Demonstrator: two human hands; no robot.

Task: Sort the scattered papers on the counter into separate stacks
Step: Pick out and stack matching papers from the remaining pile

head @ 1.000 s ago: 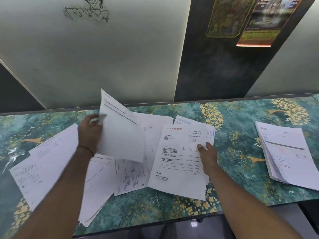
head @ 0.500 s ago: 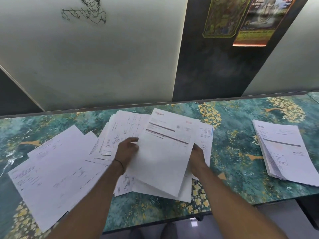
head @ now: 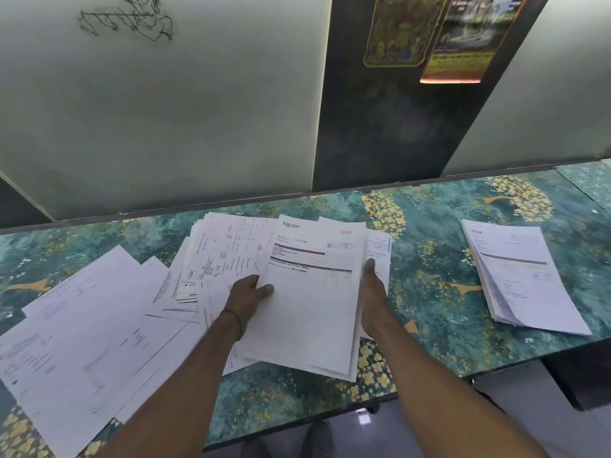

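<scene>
A small stack of white printed sheets (head: 310, 312) lies in the middle of the green patterned counter (head: 429, 292), its top sheet showing a red logo and dark bars. My left hand (head: 246, 300) grips the stack's left edge, thumb on top. My right hand (head: 373, 292) presses flat against its right edge. Loose papers (head: 215, 256) fan out behind and left of the stack. More scattered sheets (head: 82, 332) cover the counter's left part. A separate neat stack (head: 522, 276) sits at the right.
The counter backs onto a pale wall panel (head: 165, 110) and a dark panel with posters (head: 429, 34). Its front edge (head: 297, 421) runs just below my forearms, with floor beneath. A patterned mat (head: 591, 183) lies at the far right.
My left hand brought a raised sheet down onto the central papers. Both hands have closed in on the pile's sides and squared it into a stack.
</scene>
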